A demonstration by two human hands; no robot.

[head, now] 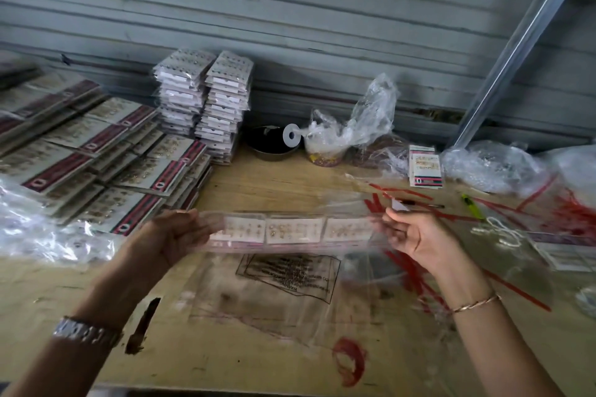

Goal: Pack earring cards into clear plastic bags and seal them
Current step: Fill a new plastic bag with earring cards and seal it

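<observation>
A long clear plastic bag with three earring cards side by side inside it is held level above the wooden table. My left hand grips its left end. My right hand pinches its right end, where the bag's mouth seems to be. Another clear bag with printed black warning text lies flat on the table below. Motion blurs the held bag.
Rows of packed earring cards cover the left side, with two tall stacks behind them. A dark bowl, a plastic-lined tub, a small card pile, loose bags and red sealing strips lie right.
</observation>
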